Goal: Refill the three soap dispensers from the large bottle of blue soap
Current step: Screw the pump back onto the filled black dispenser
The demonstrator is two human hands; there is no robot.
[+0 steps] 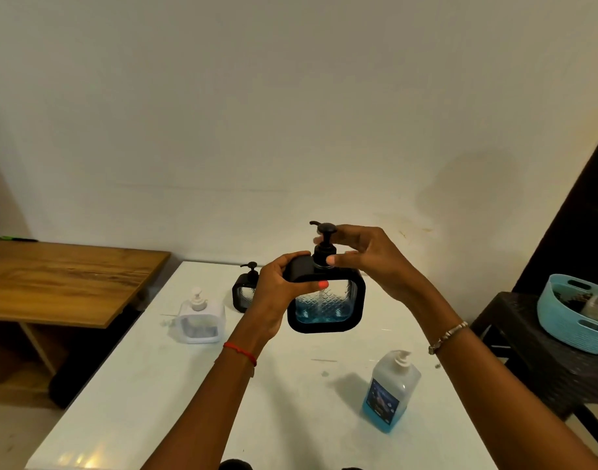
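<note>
Where: black dispenser held above counter, partly filled | Grip: left hand holds its body, right hand pinches pump collar | Advice: keep it upright, turn collar only.

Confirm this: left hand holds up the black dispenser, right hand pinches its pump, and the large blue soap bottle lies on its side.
Not quite. In the head view the large bottle stands upright on the table; the rest holds.
</note>
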